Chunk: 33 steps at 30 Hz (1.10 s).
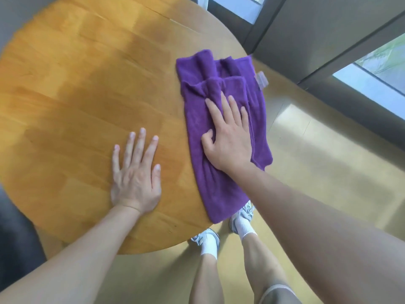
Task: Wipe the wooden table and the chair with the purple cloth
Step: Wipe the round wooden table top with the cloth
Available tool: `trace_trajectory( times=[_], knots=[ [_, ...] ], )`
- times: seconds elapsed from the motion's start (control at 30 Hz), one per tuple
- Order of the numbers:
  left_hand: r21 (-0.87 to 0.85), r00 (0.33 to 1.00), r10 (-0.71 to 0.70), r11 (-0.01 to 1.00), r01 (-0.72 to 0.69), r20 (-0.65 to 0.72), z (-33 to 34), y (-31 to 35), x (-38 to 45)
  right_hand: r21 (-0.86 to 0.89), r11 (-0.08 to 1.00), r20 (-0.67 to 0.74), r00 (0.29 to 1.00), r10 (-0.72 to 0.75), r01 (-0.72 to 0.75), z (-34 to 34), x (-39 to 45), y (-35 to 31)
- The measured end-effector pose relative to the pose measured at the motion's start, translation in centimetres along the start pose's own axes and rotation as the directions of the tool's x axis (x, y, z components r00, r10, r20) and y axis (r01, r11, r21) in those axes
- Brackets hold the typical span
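Head view shows the purple cloth (221,137) draped over the round worktop's (87,95) three o'clock edge, its pale label (262,79) unreadable, right hand (228,139) pressing flat on it, thumb bunching a fold, left hand (135,172) flat, released, on bare wood.

one round wooden table (76,106), one purple cloth (219,119), two bare hands: left hand (135,172), right hand (228,137). two white shoes (243,213), two white socks (208,244), one small label (263,79) on the cloth's edge.
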<state>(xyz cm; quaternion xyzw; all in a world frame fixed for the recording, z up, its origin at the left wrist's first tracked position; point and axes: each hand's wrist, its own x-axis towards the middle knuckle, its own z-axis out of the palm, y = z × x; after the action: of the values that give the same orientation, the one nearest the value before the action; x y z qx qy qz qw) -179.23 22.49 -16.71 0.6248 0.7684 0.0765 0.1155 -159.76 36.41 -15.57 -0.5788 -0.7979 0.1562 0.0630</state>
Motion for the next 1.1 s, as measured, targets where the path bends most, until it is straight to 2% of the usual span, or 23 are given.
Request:
trace_trajectory(
  times=[0.03,0.07,0.1,0.17,0.27,0.33,0.4,0.47,0.53,0.57,0.6,0.63,0.67,0.73,0.8,0.83,0.87,0.9,0.97,1.03,1.1],
  knots=[
    [0.001,1.000,-0.001,1.000,0.001,0.000,0.0,0.0,-0.1,0.002,0.993,-0.024,0.993,0.115,-0.115,0.6,-1.2,-1.3],
    [0.001,1.000,-0.002,1.000,0.002,-0.002,-0.1,0.1,-0.1,-0.004,0.988,-0.018,0.987,0.157,-0.157,1.1,-2.4,-2.4],
    [0.001,1.000,-0.003,1.000,0.003,-0.005,-0.1,0.1,-0.1,-0.024,0.992,0.017,0.992,0.126,-0.126,1.3,-3.6,-3.0],
    [0.009,1.000,-0.006,1.000,0.006,-0.009,-0.2,0.1,-0.1,-0.055,0.996,0.128,0.990,-0.060,0.067,1.2,-5.0,-2.2],
    [0.013,1.000,-0.003,1.000,0.003,-0.002,-0.1,0.0,0.0,-0.041,0.916,0.204,0.901,-0.383,0.399,-0.6,-3.7,2.6],
    [0.007,1.000,-0.003,1.000,0.003,0.001,0.0,0.1,0.0,-0.032,0.893,0.205,0.878,-0.433,0.449,-1.7,-1.7,5.2],
    [0.004,1.000,-0.001,1.000,0.001,0.005,0.0,0.1,0.1,-0.023,0.940,0.141,0.932,-0.333,0.339,-1.9,-1.0,5.4],
    [0.001,1.000,-0.002,1.000,0.002,0.013,-0.1,0.0,0.0,-0.007,0.992,0.043,0.991,-0.124,0.124,-1.2,-2.1,3.0],
    [0.005,1.000,-0.002,1.000,0.002,0.011,-0.2,0.1,0.0,0.032,0.991,-0.031,0.991,0.132,-0.131,0.0,-3.8,-0.7],
    [0.009,1.000,-0.001,1.000,0.001,0.009,-0.2,0.1,0.0,0.053,0.975,-0.038,0.975,0.220,-0.218,0.7,-4.7,-2.6],
    [0.012,1.000,0.000,1.000,0.000,0.006,-0.2,0.2,-0.1,0.045,0.968,-0.026,0.969,0.247,-0.245,1.4,-5.5,-4.1],
    [0.014,1.000,0.000,1.000,0.000,0.004,-0.2,0.2,-0.1,0.014,0.978,0.006,0.979,0.206,-0.206,1.9,-6.4,-5.1],
    [0.018,1.000,-0.001,1.000,0.001,0.003,-0.2,0.3,-0.1,-0.023,0.994,0.055,0.993,0.109,-0.108,2.3,-7.1,-5.5],
    [0.023,1.000,0.000,1.000,0.000,0.004,-0.2,0.2,0.0,-0.047,0.982,0.150,0.973,-0.177,0.185,2.2,-7.4,-4.3],
    [0.026,1.000,0.008,1.000,-0.008,-0.003,-0.1,0.1,0.1,-0.011,0.890,0.212,0.871,-0.443,0.456,1.0,-5.6,-1.6],
    [0.028,1.000,0.009,1.000,-0.009,-0.010,0.0,0.0,0.0,0.016,0.839,0.241,0.812,-0.531,0.544,0.4,-4.0,-0.3],
    [0.027,1.000,0.009,1.000,-0.008,-0.015,0.1,0.0,0.0,0.032,0.805,0.262,0.772,-0.579,0.593,-0.2,-2.3,0.9],
    [0.023,1.000,0.009,1.000,-0.008,-0.018,0.2,0.0,0.0,0.030,0.801,0.254,0.771,-0.584,0.598,-0.7,-0.8,1.7],
    [0.016,1.000,0.010,1.000,-0.010,-0.020,0.3,-0.1,0.0,0.010,0.891,0.156,0.879,-0.450,0.454,-1.0,0.8,2.1],
    [0.014,1.000,0.011,1.000,-0.010,-0.020,0.5,-0.2,0.0,0.012,0.984,0.037,0.984,-0.176,0.175,-0.4,0.1,0.3],
    [0.010,1.000,0.012,1.000,-0.012,-0.021,0.5,-0.2,0.0,0.017,0.998,-0.020,0.998,0.055,-0.054,0.6,-2.1,-2.3]
  ],
)
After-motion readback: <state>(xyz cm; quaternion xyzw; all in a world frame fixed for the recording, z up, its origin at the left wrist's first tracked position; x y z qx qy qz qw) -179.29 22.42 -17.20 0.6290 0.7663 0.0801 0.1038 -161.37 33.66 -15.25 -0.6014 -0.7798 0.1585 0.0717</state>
